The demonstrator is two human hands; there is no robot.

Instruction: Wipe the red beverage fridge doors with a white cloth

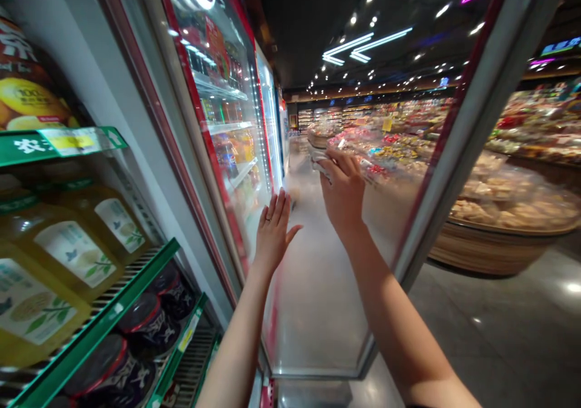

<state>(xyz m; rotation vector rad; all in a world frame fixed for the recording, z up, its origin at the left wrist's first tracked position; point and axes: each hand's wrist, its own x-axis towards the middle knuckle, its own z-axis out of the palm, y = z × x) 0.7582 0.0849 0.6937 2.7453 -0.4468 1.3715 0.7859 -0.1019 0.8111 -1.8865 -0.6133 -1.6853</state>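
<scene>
A glass cooler door (327, 311) stands swung out in front of me, framed in grey metal with a red edge. Against or just before its pane, my left hand (274, 232) lies flat, fingers stretched upward and thumb out, a ring on one finger. Higher and to the right, my right hand (344, 184) is closed around a crumpled white cloth (318, 157) at the glass. Part of the cloth is hidden by the fingers.
Left, cooler shelves hold yellow juice bottles (75, 250) and dark bottles (149, 323) behind green shelf edges (104, 311). More lit coolers (231, 123) line the aisle. Right of the door, a round wooden display stand (490, 250) carries packaged food.
</scene>
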